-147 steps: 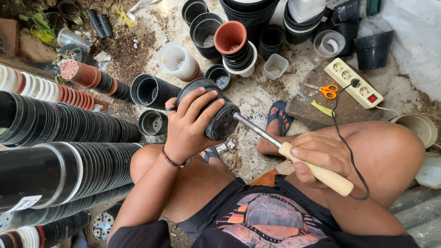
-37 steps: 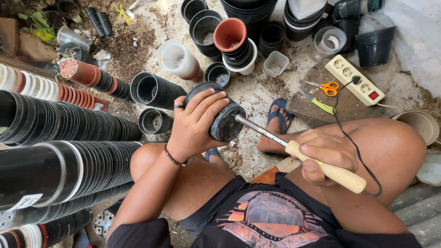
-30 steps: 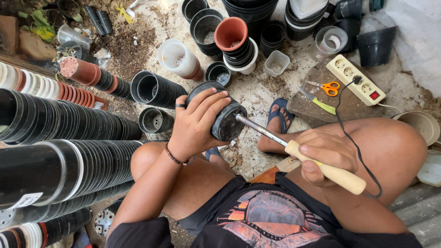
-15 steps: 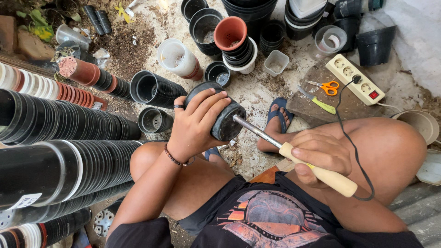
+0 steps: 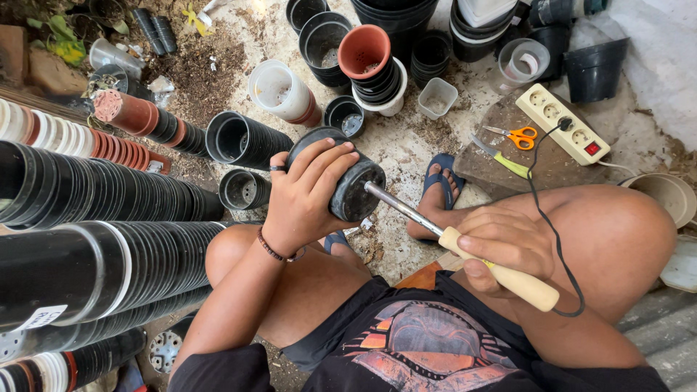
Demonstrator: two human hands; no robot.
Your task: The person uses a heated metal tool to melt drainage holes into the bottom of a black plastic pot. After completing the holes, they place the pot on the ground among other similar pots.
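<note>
Gripping a black pot (image 5: 347, 174) sideways, the left hand (image 5: 305, 196) wraps its fingers over the pot's wall, with the pot's base turned toward the right hand (image 5: 501, 250). That hand is clenched around the pale handle of a soldering iron (image 5: 465, 247), whose metal tip meets the pot's base. The pot hangs above the person's knees, over the sandalled foot (image 5: 435, 192).

Open room is scarce. Left of the pot, long stacks of nested pots (image 5: 94, 218) lie on their sides and close off that edge; one short stack (image 5: 243, 139) lies just beside the left hand, and a smaller one (image 5: 243, 190) sits below it. Right of the pot, a little bare concrete shows around the foot.

Beyond the pot stand upright containers: a terracotta pot (image 5: 364, 51) topping a dark stack, a white tub (image 5: 279, 91) lying tilted, a small black pot (image 5: 345, 116), and a small clear cup (image 5: 438, 98), seemingly empty. What the deeper pots hold cannot be told.

Further right of the pot, a flat stone carries a power strip (image 5: 563, 131), orange scissors (image 5: 514, 134) and a yellow-green knife (image 5: 501, 157). The iron's black cord (image 5: 544, 218) runs from the strip across the right knee to the handle.
</note>
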